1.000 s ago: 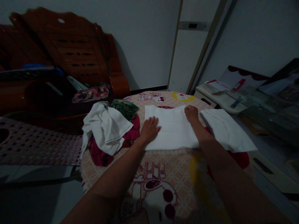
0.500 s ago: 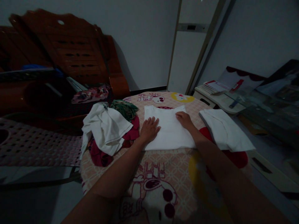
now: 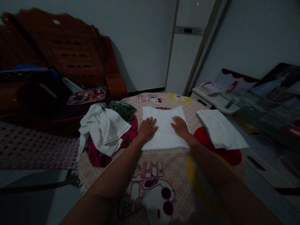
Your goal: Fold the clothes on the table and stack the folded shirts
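A white cloth (image 3: 162, 134), folded into a rough rectangle, lies flat on the round table's patterned cover (image 3: 173, 162). My left hand (image 3: 147, 128) rests on its left part, fingers spread. On its right part lies my right hand (image 3: 180, 126), palm down with the fingers apart. Neither hand grips anything. To the left is a loose heap with a crumpled white cloth (image 3: 103, 126), a green cloth (image 3: 123, 109) and a dark red cloth (image 3: 98, 156). Another folded white cloth (image 3: 220, 129) lies at the right on a red patch of the cover.
A carved wooden chair (image 3: 70, 56) with a floral cloth (image 3: 87, 94) on it stands back left. At the right are a glass-topped table (image 3: 262, 112) and a white cabinet (image 3: 203, 99) with papers. A tall white appliance (image 3: 185, 59) stands behind.
My right hand has opened from a closed pose and now lies with fingers spread on the white cloth. My left hand stays on the cloth. The view has shifted slightly.
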`<action>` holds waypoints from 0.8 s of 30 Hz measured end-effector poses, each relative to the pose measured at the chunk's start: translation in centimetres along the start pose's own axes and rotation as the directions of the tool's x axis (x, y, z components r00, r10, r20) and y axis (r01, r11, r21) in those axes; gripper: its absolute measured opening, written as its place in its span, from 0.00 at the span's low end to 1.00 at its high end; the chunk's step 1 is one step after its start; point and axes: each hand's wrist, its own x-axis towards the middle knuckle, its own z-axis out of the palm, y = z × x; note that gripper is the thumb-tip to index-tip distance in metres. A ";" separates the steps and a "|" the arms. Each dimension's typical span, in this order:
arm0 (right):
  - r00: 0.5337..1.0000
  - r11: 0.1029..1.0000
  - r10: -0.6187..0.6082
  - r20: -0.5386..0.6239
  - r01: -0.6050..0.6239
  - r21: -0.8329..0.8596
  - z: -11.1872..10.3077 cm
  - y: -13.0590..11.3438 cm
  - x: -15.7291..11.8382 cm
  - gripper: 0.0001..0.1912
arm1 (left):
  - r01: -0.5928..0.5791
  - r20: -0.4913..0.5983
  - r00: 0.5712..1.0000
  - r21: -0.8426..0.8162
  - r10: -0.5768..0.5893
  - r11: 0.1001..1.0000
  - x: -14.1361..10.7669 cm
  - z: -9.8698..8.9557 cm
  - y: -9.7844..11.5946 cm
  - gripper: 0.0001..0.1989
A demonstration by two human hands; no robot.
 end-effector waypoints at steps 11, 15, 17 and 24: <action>0.909 0.889 0.408 -0.089 -0.373 0.266 -2.1 2.7 5.2 0.19 | 0.279 -0.064 0.954 -0.165 -0.292 0.946 5.1 -1.0 -5.0 0.28; 0.813 0.754 0.583 -0.010 -0.536 0.380 -2.5 4.7 8.5 0.12 | 0.450 -0.030 0.884 -0.218 -0.467 0.866 7.8 -2.0 -6.7 0.23; 0.763 0.676 0.643 0.061 -0.603 0.422 -2.4 5.4 9.7 0.09 | 0.516 0.004 0.846 -0.256 -0.533 0.817 9.0 -2.2 -7.6 0.17; 0.625 0.390 0.728 0.280 -0.715 0.581 -1.9 7.1 11.7 0.15 | 0.532 0.080 0.828 -0.423 -0.555 0.733 11.8 -1.8 -9.8 0.10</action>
